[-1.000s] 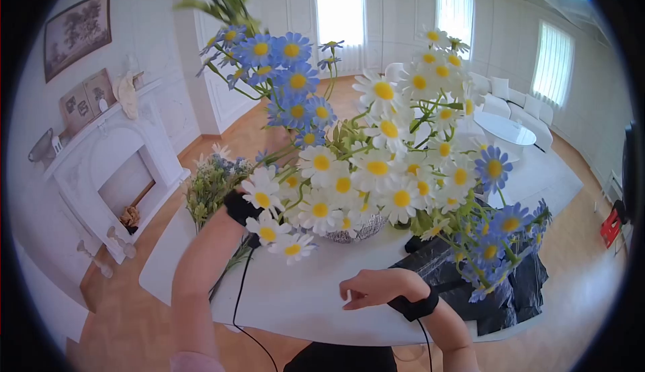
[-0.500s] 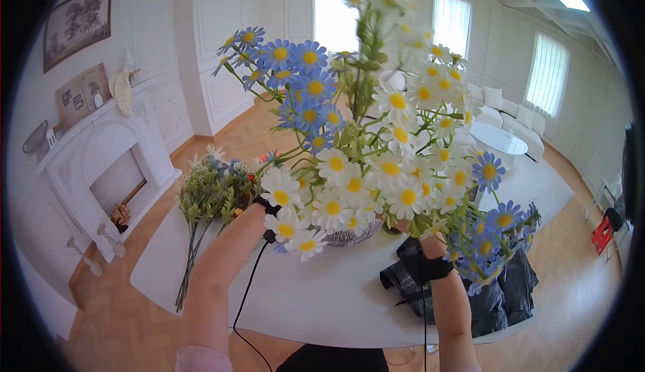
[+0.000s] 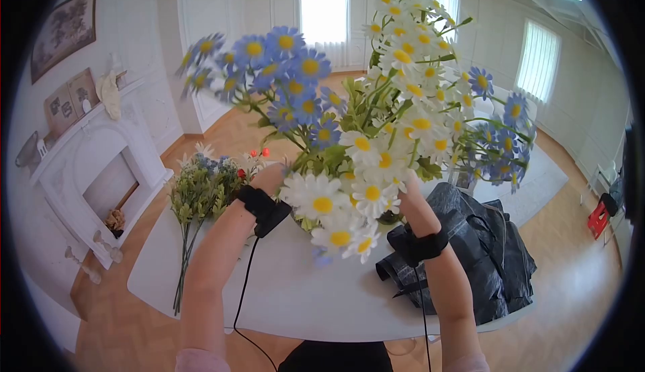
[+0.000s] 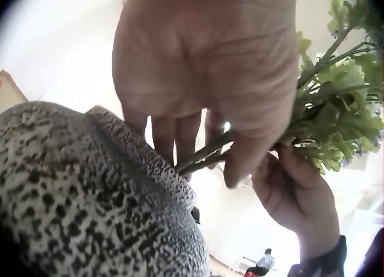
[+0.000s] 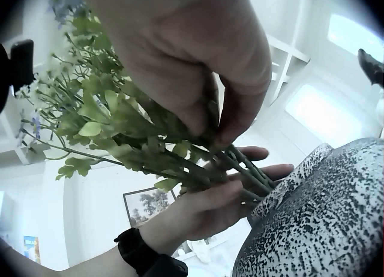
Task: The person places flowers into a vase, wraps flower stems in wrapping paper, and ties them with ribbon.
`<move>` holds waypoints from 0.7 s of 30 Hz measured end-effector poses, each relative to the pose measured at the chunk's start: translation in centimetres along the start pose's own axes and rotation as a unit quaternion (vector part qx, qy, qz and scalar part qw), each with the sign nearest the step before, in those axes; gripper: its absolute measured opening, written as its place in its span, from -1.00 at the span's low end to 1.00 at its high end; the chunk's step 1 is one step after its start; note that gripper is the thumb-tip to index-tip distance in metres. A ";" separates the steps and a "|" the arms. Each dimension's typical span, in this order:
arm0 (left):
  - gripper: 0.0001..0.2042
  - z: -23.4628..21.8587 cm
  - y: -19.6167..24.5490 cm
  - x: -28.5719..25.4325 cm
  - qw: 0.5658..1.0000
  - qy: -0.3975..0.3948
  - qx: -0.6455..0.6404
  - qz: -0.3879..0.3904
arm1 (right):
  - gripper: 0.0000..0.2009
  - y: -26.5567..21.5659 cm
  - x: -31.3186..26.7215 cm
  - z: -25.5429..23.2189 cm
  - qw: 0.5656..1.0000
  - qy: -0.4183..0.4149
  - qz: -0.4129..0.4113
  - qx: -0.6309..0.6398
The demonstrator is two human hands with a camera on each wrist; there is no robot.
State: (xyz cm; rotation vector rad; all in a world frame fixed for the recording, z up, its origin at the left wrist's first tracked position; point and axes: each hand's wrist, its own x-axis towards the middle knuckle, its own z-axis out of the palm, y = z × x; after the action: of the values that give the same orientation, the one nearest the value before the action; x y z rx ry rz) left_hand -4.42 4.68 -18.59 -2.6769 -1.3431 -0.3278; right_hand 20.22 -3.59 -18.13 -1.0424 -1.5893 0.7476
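Blue daisies (image 3: 295, 88) and white daisies (image 3: 363, 144) with yellow centres form a big artificial bunch before me. Their green stems (image 5: 252, 180) run down to the mouth of a speckled black-and-white vase (image 4: 90, 193), which the blooms mostly hide in the head view. My left hand (image 3: 271, 178) holds the stems just above the vase rim, thumb on one side and fingers behind. Higher up, among the leaves (image 5: 108, 124), my right hand (image 5: 198, 67) pinches a stem between thumb and fingertips. In the head view, flowers cover part of both hands.
More cut flowers (image 3: 211, 191) with long stems and a few red blooms lie on the white table (image 3: 269, 298) at left. Crumpled black plastic (image 3: 480, 264) covers its right side. Black cables (image 3: 243, 291) trail from both wrists. A white fireplace (image 3: 101, 177) stands beyond the left side.
My right hand has gone from above the table's front, holding nothing, up into the bunch. A tall white spray now stands upper right, and the blue flowers at right have risen.
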 end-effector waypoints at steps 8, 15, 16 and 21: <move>-0.77 0.0 1.6 -4.0 0.993 0.070 -0.082 0.039 | -0.77 -1.4 0.0 1.9 0.922 0.074 -0.259 -0.277; -0.78 -1.1 3.8 -4.7 0.975 0.137 -0.164 0.058 | -0.72 1.0 -1.9 2.6 0.921 0.071 -0.252 -0.289; -0.78 -1.3 3.3 -6.0 0.972 0.146 -0.177 0.054 | -0.60 2.8 -1.6 1.8 0.938 -0.040 -0.117 -0.323; -0.78 -1.9 2.4 -7.1 0.950 0.192 -0.244 0.008 | -0.61 8.0 -4.0 -0.1 0.947 -0.031 -0.082 -0.309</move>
State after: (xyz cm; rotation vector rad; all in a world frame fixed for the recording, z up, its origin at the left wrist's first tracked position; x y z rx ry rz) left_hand -6.87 -2.67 -18.56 -2.7647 -1.2401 -1.2555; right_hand 22.61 -3.85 -26.76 -1.3115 -1.9966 0.1564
